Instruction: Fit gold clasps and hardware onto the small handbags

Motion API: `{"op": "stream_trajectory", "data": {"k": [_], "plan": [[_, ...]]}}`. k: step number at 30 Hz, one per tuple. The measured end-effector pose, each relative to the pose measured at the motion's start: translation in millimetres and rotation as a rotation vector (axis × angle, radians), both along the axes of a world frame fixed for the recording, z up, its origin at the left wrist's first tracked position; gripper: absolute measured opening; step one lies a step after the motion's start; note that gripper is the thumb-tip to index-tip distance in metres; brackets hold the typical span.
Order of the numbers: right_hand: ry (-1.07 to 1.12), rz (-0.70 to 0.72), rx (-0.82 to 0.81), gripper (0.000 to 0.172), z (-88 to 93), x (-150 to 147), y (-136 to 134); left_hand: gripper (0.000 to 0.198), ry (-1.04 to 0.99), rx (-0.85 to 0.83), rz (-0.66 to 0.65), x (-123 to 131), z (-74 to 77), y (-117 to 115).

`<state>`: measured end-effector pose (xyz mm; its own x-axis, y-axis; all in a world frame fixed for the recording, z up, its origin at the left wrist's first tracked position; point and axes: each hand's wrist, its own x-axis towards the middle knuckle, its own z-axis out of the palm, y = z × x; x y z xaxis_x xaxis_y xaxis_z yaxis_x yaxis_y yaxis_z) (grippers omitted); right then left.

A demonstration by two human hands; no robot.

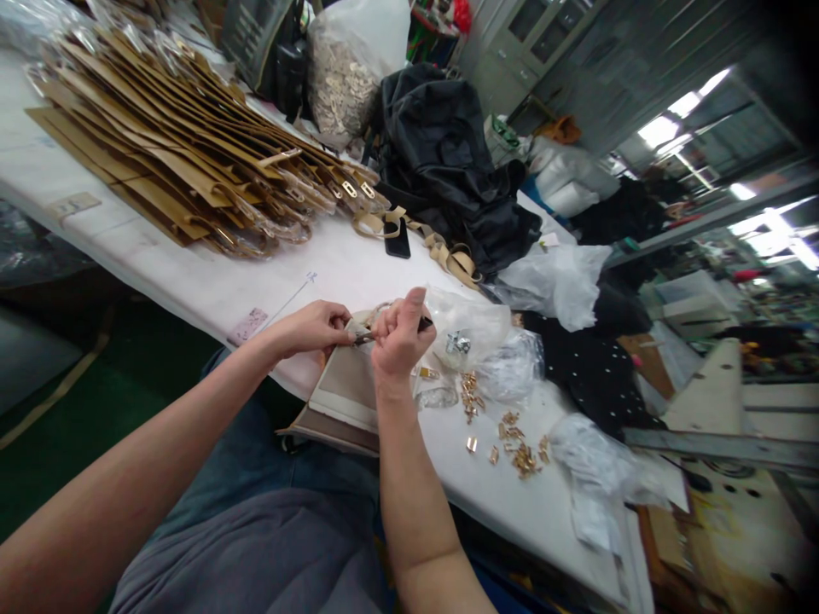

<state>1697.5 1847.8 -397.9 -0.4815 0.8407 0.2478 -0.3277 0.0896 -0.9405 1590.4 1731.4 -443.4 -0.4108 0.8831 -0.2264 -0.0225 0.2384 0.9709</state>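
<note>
A beige bag [349, 384] with a brown lower edge lies at the table's front edge, partly over my lap. At its top edge, my left hand [323, 328] is closed in a pinch on a small beige piece, perhaps a strap end or tab. My right hand [400, 335] is wrapped round a dark-handled tool [425, 324], thumb up. Between the hands a thin metallic part [363, 337] shows, meeting the pinched piece. My fingers hide most of the tool, so its exact kind is unclear.
Small gold metal fittings [525, 460] lie loose to the right, near clear plastic bags [512, 367]. Stacked brown bags [159, 145] with wrapped hardware fill the left. Behind are a phone [397, 239], a tan strap [448, 256], a black bag [441, 136] and a sack of parts [345, 77].
</note>
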Motion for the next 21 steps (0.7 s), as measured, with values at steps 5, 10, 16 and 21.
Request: {"op": "stream_trajectory", "data": {"k": [5, 10, 16, 21], "plan": [[-0.119, -0.038, 0.084, 0.070, 0.4, 3, -6, 0.023, -0.084, -0.050, -0.031, -6, 2.1, 5], [-0.156, -0.040, 0.177, 0.069, 3.5, 5, -8, 0.012, -0.046, -0.130, -0.059, -13, 7.7, 15], [-0.171, -0.085, 0.167, 0.068, 1.8, 10, -9, 0.012, 0.085, -0.193, -0.045, -10, 13.0, 23], [-0.150, -0.085, 0.148, 0.068, -0.4, 13, -7, 0.011, 0.121, -0.196, -0.037, -8, 13.4, 22]]}}
